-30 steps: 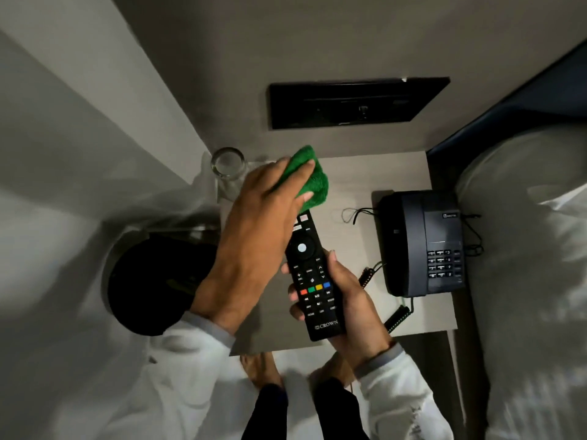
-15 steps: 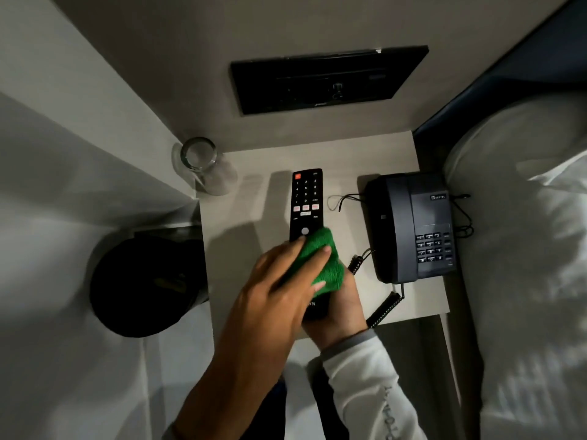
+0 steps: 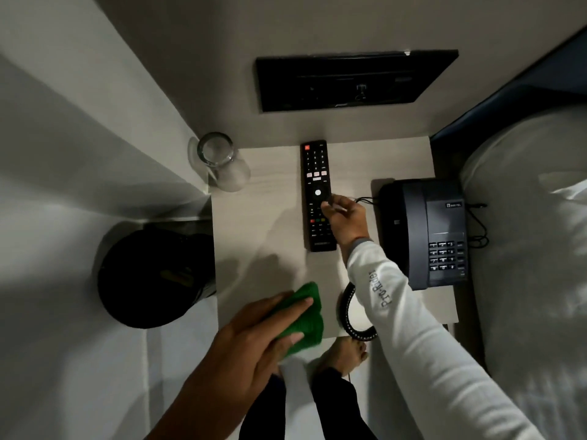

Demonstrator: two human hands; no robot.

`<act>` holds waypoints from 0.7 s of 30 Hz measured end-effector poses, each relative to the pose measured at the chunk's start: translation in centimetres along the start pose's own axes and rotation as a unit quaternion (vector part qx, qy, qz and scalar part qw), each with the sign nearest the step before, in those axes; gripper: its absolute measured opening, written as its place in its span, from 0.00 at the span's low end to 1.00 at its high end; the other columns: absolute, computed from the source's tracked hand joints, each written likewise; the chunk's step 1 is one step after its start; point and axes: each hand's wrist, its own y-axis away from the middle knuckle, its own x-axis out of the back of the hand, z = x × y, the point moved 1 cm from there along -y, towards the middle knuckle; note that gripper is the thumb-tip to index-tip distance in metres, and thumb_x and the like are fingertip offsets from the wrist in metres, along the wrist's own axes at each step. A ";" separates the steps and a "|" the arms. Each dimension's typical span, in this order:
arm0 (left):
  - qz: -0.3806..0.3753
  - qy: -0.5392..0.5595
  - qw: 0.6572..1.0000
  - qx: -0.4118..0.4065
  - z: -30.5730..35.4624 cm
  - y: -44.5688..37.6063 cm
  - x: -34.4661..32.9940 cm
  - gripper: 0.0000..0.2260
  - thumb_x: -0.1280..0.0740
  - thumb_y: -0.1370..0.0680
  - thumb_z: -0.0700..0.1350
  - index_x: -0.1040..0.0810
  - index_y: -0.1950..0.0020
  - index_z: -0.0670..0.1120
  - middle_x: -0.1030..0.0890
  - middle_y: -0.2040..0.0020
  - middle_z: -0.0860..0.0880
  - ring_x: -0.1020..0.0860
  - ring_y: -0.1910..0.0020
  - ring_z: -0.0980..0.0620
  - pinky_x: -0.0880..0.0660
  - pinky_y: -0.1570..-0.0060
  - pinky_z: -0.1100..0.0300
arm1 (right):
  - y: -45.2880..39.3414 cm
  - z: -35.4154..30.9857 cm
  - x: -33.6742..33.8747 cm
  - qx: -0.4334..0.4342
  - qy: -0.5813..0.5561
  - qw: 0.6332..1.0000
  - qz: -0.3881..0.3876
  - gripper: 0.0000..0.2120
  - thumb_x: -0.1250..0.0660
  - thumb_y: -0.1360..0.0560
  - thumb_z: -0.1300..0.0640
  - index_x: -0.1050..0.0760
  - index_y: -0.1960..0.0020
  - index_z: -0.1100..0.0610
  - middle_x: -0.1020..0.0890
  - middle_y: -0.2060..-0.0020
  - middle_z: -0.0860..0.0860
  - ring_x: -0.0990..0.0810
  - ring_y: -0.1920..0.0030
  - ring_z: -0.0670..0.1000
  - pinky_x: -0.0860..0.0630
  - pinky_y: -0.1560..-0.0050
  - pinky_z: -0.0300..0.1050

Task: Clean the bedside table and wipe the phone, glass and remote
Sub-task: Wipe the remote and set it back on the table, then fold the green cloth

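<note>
The black remote (image 3: 316, 173) lies flat along the middle of the pale bedside table (image 3: 254, 233), buttons up. My right hand (image 3: 346, 217) rests at its right edge, thumb and fingers pinched on the remote's lower half. My left hand (image 3: 254, 338) presses a folded green cloth (image 3: 305, 315) against the table's front edge. An upright clear glass (image 3: 219, 160) occupies the back left corner. The dark corded phone (image 3: 428, 230) sits on the right side, partly behind my right sleeve.
The phone's coiled cord (image 3: 347, 315) loops over the front edge near the cloth. A black bin (image 3: 149, 277) stands on the floor to the left. A dark wall panel (image 3: 352, 79) hangs behind the table. A white pillow (image 3: 524, 233) borders the right side.
The remote went from being held and wiped above the table to lying flat on it. My left hand drew the cloth back to the front edge. My right hand followed the remote forward.
</note>
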 end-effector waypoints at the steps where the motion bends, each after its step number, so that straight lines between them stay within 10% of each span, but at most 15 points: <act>1: 0.017 0.014 1.000 0.001 0.0 -0.3 0.2 0.18 0.39 0.17 0.56 0.28 0.27 0.64 0.26 0.28 0.63 0.29 0.28 0.65 0.34 0.28 0.70 | 0.3 -0.4 0.1 0.025 0.078 0.996 0.022 0.07 0.30 0.23 0.62 0.18 0.45 0.57 0.14 0.50 0.58 0.16 0.46 0.58 0.23 0.34 0.57; 8: 0.096 0.323 0.929 0.155 0.2 -2.1 1.2 0.15 0.28 0.23 0.57 0.20 0.37 0.57 0.15 0.40 0.56 0.17 0.40 0.58 0.20 0.42 0.62 | 4.8 0.4 1.6 0.123 0.137 0.979 0.085 0.16 0.31 0.23 0.64 0.22 0.35 0.63 0.16 0.46 0.57 0.17 0.42 0.55 0.21 0.41 0.40; 12: 0.077 0.548 0.806 0.208 -1.7 -2.5 -0.2 0.43 0.17 0.40 0.61 0.26 0.32 0.42 0.17 0.37 0.40 0.18 0.38 0.42 0.17 0.44 0.49 | 9.1 1.2 2.7 0.038 -0.012 0.994 -0.101 0.13 0.30 0.22 0.52 0.19 0.40 0.57 0.14 0.47 0.49 0.16 0.46 0.44 0.22 0.43 0.42; 15: 0.102 0.517 0.825 0.206 -2.1 -2.5 -1.0 0.32 0.17 0.38 0.46 0.22 0.36 0.43 0.15 0.42 0.40 0.15 0.44 0.41 0.16 0.53 0.51 | 12.3 2.1 3.1 -0.075 -0.050 0.951 -0.296 0.22 0.32 0.25 0.41 0.19 0.37 0.51 0.14 0.42 0.49 0.17 0.39 0.50 0.21 0.36 0.53; 21: 0.263 0.378 0.862 0.212 0.3 -1.2 0.0 0.11 0.26 0.24 0.51 0.15 0.46 0.48 0.12 0.50 0.46 0.14 0.48 0.45 0.17 0.49 0.49 | 15.4 0.2 2.6 -0.019 -0.039 0.945 -0.323 0.24 0.27 0.27 0.70 0.26 0.33 0.61 0.18 0.38 0.65 0.19 0.37 0.62 0.19 0.40 0.59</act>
